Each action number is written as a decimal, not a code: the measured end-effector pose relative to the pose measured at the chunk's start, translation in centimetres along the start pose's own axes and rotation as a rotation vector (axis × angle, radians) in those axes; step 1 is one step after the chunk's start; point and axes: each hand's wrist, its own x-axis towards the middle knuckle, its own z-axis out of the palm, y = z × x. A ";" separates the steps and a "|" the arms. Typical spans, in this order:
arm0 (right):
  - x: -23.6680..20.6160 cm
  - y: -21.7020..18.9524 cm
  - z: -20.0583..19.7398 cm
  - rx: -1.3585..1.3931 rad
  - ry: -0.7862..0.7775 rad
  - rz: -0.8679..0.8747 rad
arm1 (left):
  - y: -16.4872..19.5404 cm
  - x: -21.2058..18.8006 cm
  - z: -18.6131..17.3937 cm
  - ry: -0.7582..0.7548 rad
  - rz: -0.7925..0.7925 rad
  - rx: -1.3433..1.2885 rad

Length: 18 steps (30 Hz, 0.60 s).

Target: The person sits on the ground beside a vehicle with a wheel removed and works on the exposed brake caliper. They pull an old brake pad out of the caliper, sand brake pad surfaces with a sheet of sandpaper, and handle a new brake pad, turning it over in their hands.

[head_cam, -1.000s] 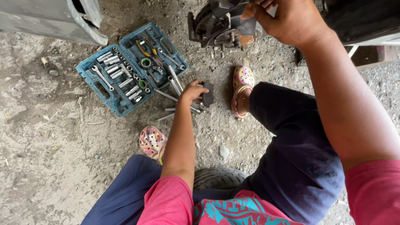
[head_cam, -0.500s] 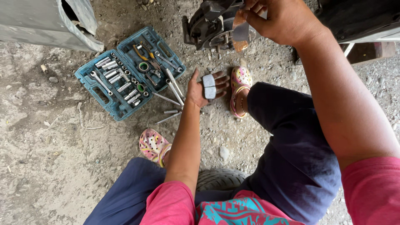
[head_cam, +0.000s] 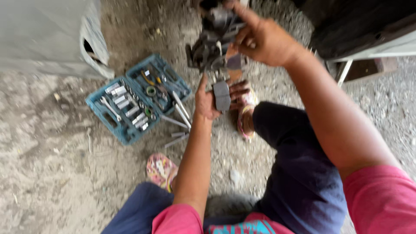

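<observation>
The gravel ground (head_cam: 52,182) spreads under me, and a grey metal panel (head_cam: 43,39) fills the far left corner. My legs in dark blue trousers (head_cam: 299,173) are bent on either side, with a patterned sandal (head_cam: 159,170) on the near left foot and another sandal (head_cam: 246,117) further off toward the middle. Left of centre, the open blue tool case (head_cam: 130,104) lies flat on the ground, both halves filled with sockets and wrenches. A few loose long tools (head_cam: 180,119) rest on the gravel just beside its right edge. At the far centre is the dark brake caliper assembly (head_cam: 212,45), blurred. My right hand (head_cam: 264,41) is up against its right side, fingers curled around part of it. Just nearer than the caliper, my left hand (head_cam: 212,97) grips a small grey brake pad (head_cam: 222,96), thumb on its left and fingers wrapped on its right, held upright above the ground.
</observation>
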 end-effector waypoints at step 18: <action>-3.3 -0.8 -3.4 0.280 -0.035 -0.003 | -6.0 2.9 7.5 0.107 0.296 0.062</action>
